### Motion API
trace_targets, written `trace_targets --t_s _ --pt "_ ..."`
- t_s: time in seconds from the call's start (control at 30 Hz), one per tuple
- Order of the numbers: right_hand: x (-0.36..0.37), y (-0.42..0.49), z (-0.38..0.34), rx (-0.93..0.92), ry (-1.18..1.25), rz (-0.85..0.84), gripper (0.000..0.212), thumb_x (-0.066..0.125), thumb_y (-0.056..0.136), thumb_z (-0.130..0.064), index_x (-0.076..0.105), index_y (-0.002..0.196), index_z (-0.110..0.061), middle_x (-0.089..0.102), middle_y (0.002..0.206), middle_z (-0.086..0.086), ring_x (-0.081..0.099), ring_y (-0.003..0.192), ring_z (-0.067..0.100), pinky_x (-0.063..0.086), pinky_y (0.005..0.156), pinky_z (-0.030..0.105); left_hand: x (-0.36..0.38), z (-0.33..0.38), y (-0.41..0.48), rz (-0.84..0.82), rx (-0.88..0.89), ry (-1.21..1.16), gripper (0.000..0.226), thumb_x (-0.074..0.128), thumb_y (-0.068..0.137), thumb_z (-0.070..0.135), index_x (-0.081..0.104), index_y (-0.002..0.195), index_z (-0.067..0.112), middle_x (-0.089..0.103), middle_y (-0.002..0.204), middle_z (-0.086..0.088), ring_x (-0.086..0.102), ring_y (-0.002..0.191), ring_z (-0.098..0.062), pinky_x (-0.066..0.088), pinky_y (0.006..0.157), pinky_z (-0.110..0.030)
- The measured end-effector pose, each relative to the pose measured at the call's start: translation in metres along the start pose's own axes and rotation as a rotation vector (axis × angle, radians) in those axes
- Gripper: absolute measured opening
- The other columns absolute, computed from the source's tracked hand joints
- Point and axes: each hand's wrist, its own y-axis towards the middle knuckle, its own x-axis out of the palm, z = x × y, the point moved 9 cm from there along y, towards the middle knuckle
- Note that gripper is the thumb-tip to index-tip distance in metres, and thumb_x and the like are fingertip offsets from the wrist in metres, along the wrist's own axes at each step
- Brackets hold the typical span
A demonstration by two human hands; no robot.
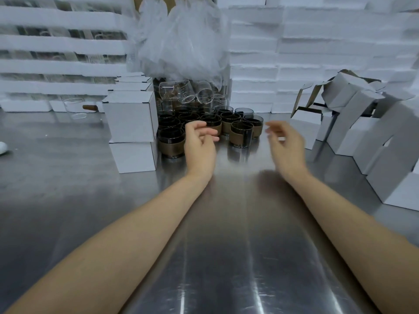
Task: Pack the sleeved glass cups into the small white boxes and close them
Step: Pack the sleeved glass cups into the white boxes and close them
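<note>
- Left hand (pixel 199 146), right hand (pixel 286 145): fingers loosely curled, both hold nothing
- Sleeved glass cups (pixel 170 141) upright, frame centre; foremost cup (pixel 241 133) just beyond and between the hands
- Open white boxes (pixel 362 132), middle right, nearer the right hand
</note>
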Motion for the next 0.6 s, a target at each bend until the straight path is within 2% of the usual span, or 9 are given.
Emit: trace_targets --t_s 0.1,0.2,0.27,0.33,0.43,0.53,0.6 --pt "-0.041 0.011 0.029 0.151 0.015 0.238 0.037 0.040 0.086 0.007 0.063 0.112 -0.006 0.063 0.099 0.008 0.051 0.081 0.007 0.036 0.068 0.002 -0.019 0.014 0.002 0.125 0.118 -0.028 0.034 0.033 0.087 -0.013 0.040 0.106 0.014 0.060 0.083 0.001 0.058 0.060 -0.003 0.049 0.073 -0.028" --pt "-0.074 0.010 0.040 0.195 0.005 0.440 0.038 0.040 0.083 0.007 0.061 0.113 -0.005 0.048 0.102 0.003 0.045 0.073 0.000 0.035 0.069 0.003 -0.034 0.019 0.004 0.230 0.160 -0.026 0.035 0.031 0.086 -0.013 0.038 0.109 0.013 0.057 0.082 0.003 0.056 0.057 -0.006 0.045 0.067 -0.015" --pt "-0.088 0.011 0.043 0.194 -0.049 0.496 0.041 0.041 0.082 0.009 0.058 0.116 -0.004 0.041 0.110 0.005 0.046 0.079 0.004 0.040 0.079 0.009 -0.044 0.019 0.007 0.281 0.157 -0.042 0.036 0.031 0.087 -0.013 0.038 0.112 0.010 0.056 0.082 0.002 0.056 0.057 -0.011 0.043 0.066 -0.014" --pt "-0.094 0.013 0.051 0.208 -0.127 0.479 0.047 0.042 0.081 0.010 0.054 0.123 -0.006 0.039 0.123 0.011 0.048 0.102 0.018 0.041 0.094 0.021 -0.050 0.019 0.010 0.311 0.150 -0.045 0.038 0.030 0.086 -0.013 0.040 0.118 0.004 0.056 0.082 0.002 0.055 0.057 -0.014 0.045 0.071 -0.019" --pt "-0.090 0.019 0.064 0.226 -0.211 0.395 0.054 0.044 0.080 0.010 0.048 0.132 -0.006 0.035 0.134 0.017 0.039 0.124 0.029 0.030 0.096 0.016 -0.053 0.019 0.012 0.327 0.134 -0.056 0.042 0.030 0.086 -0.014 0.039 0.124 0.000 0.056 0.081 0.003 0.054 0.054 -0.012 0.046 0.081 -0.034" --pt "-0.080 0.029 0.069 0.197 -0.225 0.279 0.058 0.046 0.083 0.005 0.041 0.139 -0.006 0.032 0.141 0.015 0.032 0.133 0.027 0.026 0.108 0.021 -0.055 0.016 0.012 0.341 0.126 -0.074 0.040 0.030 0.086 -0.013 0.041 0.122 0.003 0.056 0.079 0.004 0.053 0.050 -0.007 0.046 0.078 -0.031" --pt "-0.078 0.036 0.072 0.180 -0.252 0.225 0.061 0.050 0.087 0.000 0.033 0.145 -0.006 0.030 0.148 0.015 0.023 0.140 0.027 0.018 0.115 0.027 -0.052 0.018 0.011 0.318 0.146 -0.056 0.035 0.032 0.087 -0.012 0.044 0.114 0.007 0.056 0.077 0.004 0.051 0.050 -0.004 0.045 0.069 -0.020"
